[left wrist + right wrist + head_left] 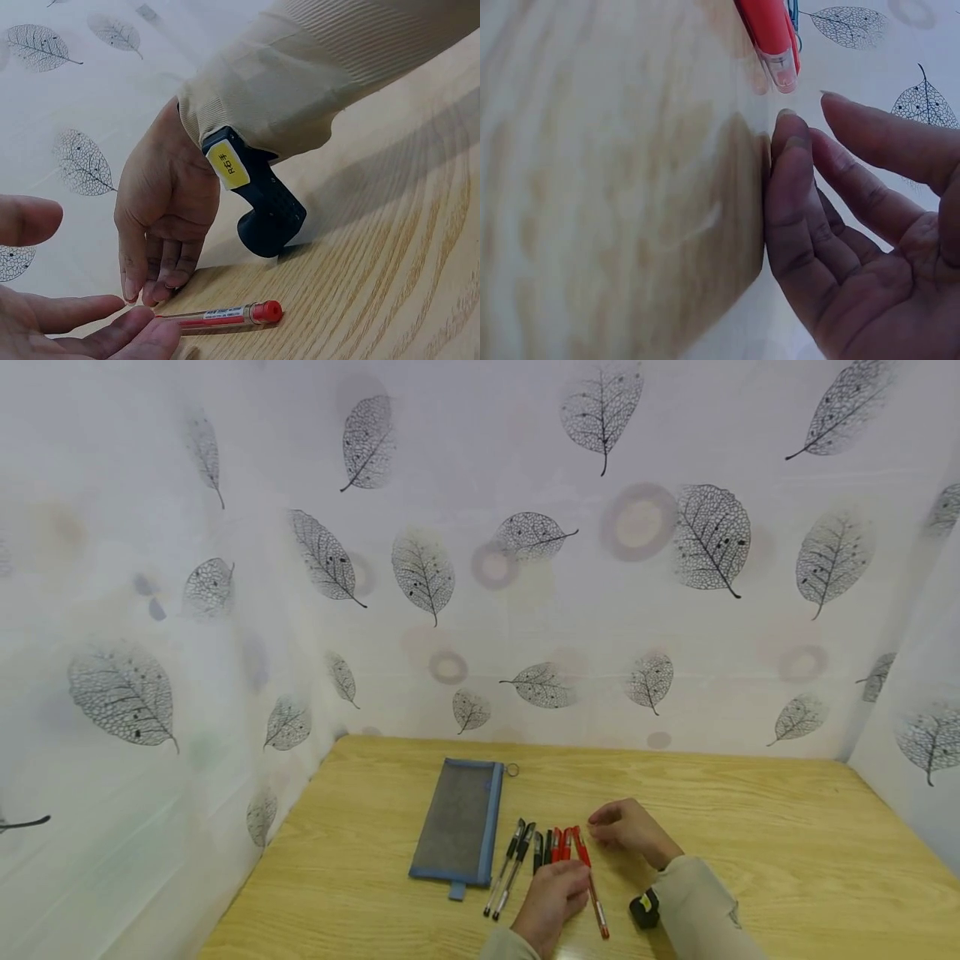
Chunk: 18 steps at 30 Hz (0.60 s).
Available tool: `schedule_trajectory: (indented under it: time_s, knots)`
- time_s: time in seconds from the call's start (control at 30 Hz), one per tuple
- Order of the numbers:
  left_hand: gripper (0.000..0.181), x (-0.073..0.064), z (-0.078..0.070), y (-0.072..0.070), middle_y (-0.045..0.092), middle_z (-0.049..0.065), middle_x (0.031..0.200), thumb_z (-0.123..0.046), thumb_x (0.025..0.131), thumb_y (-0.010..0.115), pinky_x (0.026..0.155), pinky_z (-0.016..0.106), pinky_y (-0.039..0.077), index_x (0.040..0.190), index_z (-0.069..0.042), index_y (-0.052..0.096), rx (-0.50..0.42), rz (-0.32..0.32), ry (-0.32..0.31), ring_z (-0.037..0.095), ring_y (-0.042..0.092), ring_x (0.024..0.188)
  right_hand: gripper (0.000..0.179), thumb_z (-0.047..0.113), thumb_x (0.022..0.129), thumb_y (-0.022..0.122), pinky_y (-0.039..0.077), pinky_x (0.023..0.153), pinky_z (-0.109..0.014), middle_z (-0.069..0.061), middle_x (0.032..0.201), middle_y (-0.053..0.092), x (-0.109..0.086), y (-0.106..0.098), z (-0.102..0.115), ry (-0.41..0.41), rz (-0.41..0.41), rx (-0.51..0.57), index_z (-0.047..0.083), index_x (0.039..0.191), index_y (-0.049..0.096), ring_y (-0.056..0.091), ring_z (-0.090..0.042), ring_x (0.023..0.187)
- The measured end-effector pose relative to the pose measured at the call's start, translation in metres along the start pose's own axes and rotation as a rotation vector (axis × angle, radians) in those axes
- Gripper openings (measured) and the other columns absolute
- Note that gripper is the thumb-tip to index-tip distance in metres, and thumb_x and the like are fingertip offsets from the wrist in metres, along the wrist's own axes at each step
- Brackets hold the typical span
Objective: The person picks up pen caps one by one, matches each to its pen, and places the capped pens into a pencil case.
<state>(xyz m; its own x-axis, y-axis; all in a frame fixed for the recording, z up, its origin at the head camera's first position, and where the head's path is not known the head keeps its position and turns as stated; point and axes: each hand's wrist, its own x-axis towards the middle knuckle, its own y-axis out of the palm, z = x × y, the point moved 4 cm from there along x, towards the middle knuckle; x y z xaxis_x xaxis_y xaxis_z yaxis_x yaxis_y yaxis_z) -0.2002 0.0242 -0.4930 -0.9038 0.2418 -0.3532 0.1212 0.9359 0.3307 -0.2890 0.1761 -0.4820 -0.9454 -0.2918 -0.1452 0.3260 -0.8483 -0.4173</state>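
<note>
A row of gel pens lies on the wooden table. At its left are two black pens (pixel 513 867) with clear barrels; more black pens (pixel 538 850) and several red pens (pixel 566 843) follow to the right. My left hand (pixel 553 897) hovers over the lower part of the row, covering some barrels, its fingers loosely extended. In the left wrist view its fingertips overlap the barrel of the rightmost red pen (pixel 225 316). Just right of the red caps, my right hand (pixel 628 828) holds nothing, fingers slightly bent. In the right wrist view a red cap (pixel 772 37) is beyond its fingertips.
Left of the pens lies a grey mesh zip pouch (pixel 457 818) with blue edging and a ring on its upper right corner. A black wrist camera (pixel 645 910) sits under the right sleeve. Leaf-patterned curtains (pixel 480 635) stand behind the table and along its sides.
</note>
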Motion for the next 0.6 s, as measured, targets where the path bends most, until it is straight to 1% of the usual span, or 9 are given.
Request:
schedule_trajectory:
  time_s: [0.17, 0.4, 0.53, 0.6]
  knots:
    - [0.033, -0.0024, -0.0028, -0.0003, 0.064, 0.012, 0.108, -0.011, 0.096, 0.056, 0.088, 0.032, 0.051, 0.121, 0.010, 0.054, 0.001, -0.008, -0.012, 0.015, 0.060, 0.095, 0.022, 0.002, 0.087, 0.066, 0.056, 0.068, -0.032, -0.007, 0.089, 0.065, 0.0010, -0.0001, -0.0010, 0.023, -0.004, -0.002, -0.011, 0.104, 0.064, 0.062, -0.017, 0.075]
    - [0.034, -0.0024, -0.0040, -0.0003, 0.064, 0.013, 0.110, -0.013, 0.096, 0.058, 0.088, 0.033, 0.052, 0.121, 0.009, 0.056, 0.012, -0.012, -0.020, 0.016, 0.061, 0.097, 0.022, 0.004, 0.087, 0.068, 0.055, 0.068, -0.033, -0.007, 0.090, 0.065, 0.0010, -0.0003, -0.0022, 0.035, -0.018, -0.004, -0.010, 0.104, 0.064, 0.062, -0.017, 0.075]
    - [0.034, -0.0021, -0.0031, -0.0015, 0.065, 0.011, 0.110, -0.014, 0.095, 0.059, 0.088, 0.033, 0.052, 0.121, 0.009, 0.057, 0.034, -0.017, 0.012, 0.015, 0.062, 0.096, 0.024, 0.007, 0.087, 0.068, 0.055, 0.067, -0.033, -0.007, 0.092, 0.066, 0.0001, -0.0004, -0.0027, 0.042, -0.023, -0.004, -0.009, 0.104, 0.064, 0.063, -0.018, 0.074]
    - [0.034, -0.0023, -0.0031, -0.0029, 0.066, 0.009, 0.108, -0.015, 0.094, 0.060, 0.087, 0.033, 0.053, 0.120, 0.009, 0.058, 0.053, -0.029, 0.033, 0.014, 0.062, 0.092, 0.025, 0.009, 0.088, 0.068, 0.055, 0.067, -0.034, -0.007, 0.093, 0.066, -0.0005, -0.0007, -0.0029, 0.044, -0.027, -0.007, -0.009, 0.105, 0.064, 0.063, -0.019, 0.074]
